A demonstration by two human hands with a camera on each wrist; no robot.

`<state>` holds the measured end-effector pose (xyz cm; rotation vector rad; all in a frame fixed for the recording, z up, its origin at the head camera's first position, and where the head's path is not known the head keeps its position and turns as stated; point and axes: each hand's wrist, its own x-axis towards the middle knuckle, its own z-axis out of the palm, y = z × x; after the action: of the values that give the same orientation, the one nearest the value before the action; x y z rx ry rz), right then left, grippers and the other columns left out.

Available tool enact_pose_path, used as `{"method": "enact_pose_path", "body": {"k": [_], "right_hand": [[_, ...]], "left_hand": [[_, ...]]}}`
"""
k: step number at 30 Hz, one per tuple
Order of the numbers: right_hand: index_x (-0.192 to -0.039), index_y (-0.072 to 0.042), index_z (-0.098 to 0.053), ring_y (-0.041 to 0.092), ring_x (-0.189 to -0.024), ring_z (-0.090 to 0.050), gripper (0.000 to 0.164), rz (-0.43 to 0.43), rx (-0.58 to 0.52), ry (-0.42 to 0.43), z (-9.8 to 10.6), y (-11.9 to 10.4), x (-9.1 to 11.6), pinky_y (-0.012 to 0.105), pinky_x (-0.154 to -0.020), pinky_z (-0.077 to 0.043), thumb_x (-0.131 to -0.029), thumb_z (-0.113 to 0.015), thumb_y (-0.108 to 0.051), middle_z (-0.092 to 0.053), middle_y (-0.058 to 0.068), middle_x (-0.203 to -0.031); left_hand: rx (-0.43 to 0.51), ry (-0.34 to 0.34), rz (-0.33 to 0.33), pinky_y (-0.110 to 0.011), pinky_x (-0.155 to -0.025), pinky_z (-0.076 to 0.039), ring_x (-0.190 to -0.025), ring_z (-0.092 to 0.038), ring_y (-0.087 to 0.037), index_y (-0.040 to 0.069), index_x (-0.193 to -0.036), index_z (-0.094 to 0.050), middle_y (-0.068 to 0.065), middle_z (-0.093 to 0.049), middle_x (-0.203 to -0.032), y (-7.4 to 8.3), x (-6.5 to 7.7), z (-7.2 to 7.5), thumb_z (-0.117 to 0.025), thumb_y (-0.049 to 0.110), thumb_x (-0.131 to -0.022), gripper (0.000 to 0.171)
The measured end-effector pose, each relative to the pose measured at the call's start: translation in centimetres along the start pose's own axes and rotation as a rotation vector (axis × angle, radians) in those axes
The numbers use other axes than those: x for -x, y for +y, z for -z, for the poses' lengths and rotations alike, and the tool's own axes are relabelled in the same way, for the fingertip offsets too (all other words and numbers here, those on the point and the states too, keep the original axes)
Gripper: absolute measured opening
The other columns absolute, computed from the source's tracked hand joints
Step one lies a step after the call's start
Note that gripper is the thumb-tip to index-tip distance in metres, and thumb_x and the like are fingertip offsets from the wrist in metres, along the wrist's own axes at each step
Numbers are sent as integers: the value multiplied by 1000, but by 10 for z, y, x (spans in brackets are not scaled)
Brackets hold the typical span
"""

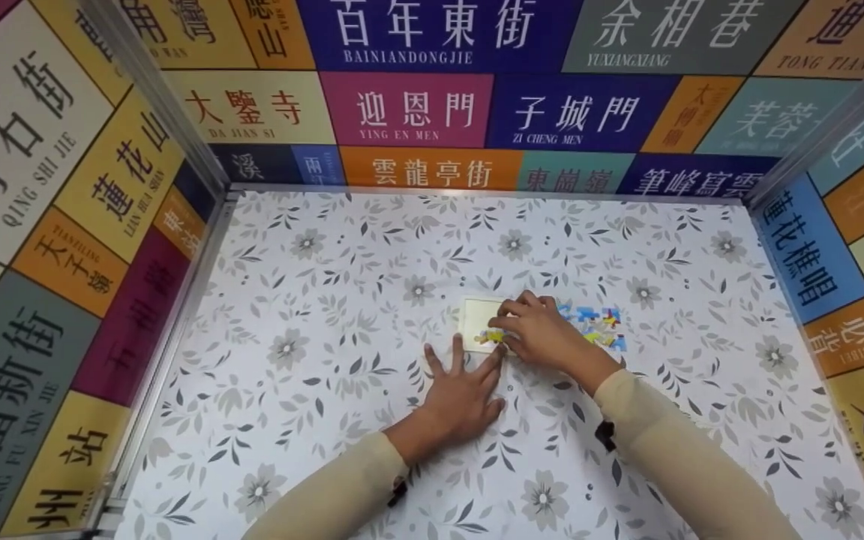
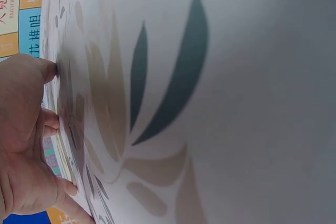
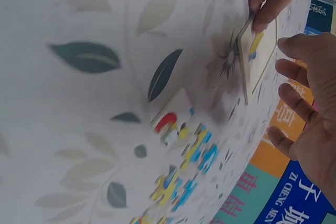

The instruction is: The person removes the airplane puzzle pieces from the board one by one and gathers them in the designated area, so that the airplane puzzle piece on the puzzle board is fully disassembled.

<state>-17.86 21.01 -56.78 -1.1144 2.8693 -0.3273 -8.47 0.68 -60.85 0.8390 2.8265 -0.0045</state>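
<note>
A shallow pale puzzle tray (image 1: 478, 313) lies on the table with a small group of yellow puzzle pieces (image 1: 490, 337) at its near side. My left hand (image 1: 463, 397) lies with fingers spread, its fingertips at the tray's near edge. Over the tray's right part is my right hand (image 1: 548, 331), bent, with fingertips beside the yellow pieces. In the right wrist view that hand (image 3: 317, 82) has its fingers apart and no piece shows between them; a yellow and blue piece (image 3: 255, 44) sits in the tray (image 3: 268, 51) under the left fingers (image 3: 262, 19).
Loose jigsaw pieces (image 1: 612, 319), blue, yellow and red, lie just right of the tray, partly behind the right hand. A white cloth with grey leaves and flowers (image 1: 312, 420) covers the table. Panels with coloured street-name signs (image 1: 417, 109) stand around its back and sides.
</note>
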Motion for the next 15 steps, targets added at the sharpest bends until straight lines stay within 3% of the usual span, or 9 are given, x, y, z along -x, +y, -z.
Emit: {"method": "enact_pose_path", "body": {"k": [6,15], "right_hand": [[-130,-21,-81,35,-120,-59,28,3,-35,-46,-5,-8,-15,70,-103,-47,-104,-75,-14,-71,7,-129],[-123,-25,-84,31,-112,-57,22,6,-26,-137,-7,-17,-32,67,-101,-47,-103,-77,-17,-69,6,-125]], "left_hand": [[1,0,4,-94,-113,-27,-165,-23,-62,28,-175,-35,16,-23,-185,1,0,2,-40,61,-113,71],[9,-1,8,-95,-112,-28,-165,-22,-62,26,-176,-34,13,-24,-185,0,1,2,-40,61,-114,72]]}}
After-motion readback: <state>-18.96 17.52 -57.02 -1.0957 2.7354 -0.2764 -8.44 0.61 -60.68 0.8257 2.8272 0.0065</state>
